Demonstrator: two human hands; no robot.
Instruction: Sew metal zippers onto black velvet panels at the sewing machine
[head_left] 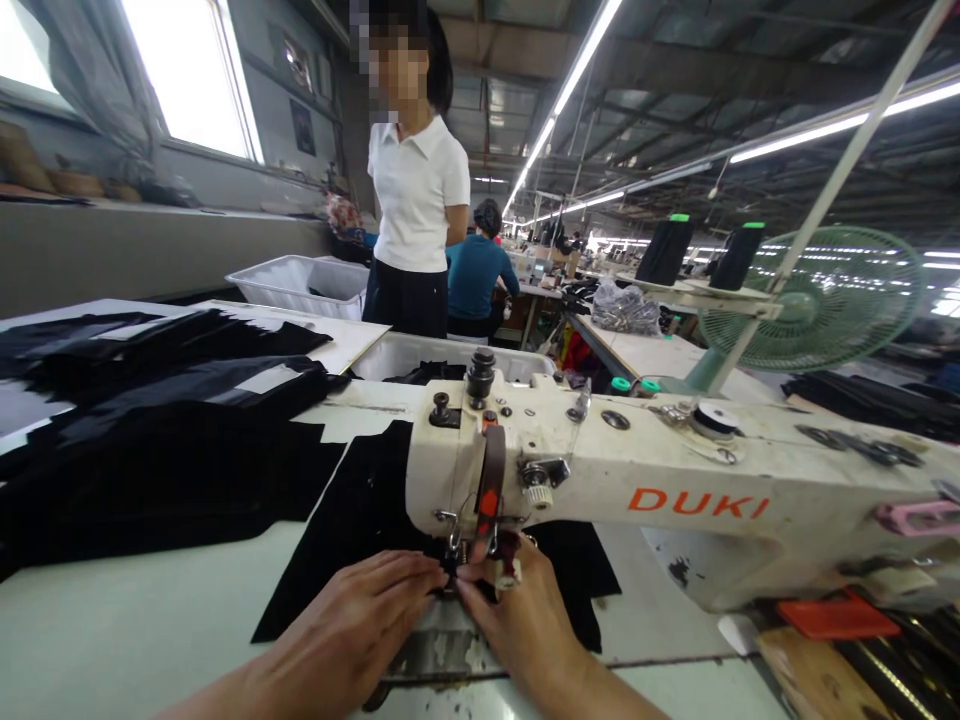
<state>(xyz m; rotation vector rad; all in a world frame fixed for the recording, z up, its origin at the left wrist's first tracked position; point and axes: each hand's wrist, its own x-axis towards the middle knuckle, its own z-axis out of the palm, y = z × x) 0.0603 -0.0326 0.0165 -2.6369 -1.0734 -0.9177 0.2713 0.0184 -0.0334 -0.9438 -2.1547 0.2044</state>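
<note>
A piece of black fabric lies under the head of a white sewing machine marked "DUKI". My left hand rests on the fabric left of the needle area, its fingers stretched out together and the fingertips close to the presser foot. On the other side, my right hand has its thumb and fingers closed on the fabric's near edge; machine parts partly cover these fingers. The fabric shows again behind my right hand. Just where the fingertips meet the cloth is too dark to make out.
Stacked black fabric pieces lie on the left of the table. White bins stand behind. A person in a white shirt stands ahead; another in teal sits beyond. Thread cones and a green fan are at right.
</note>
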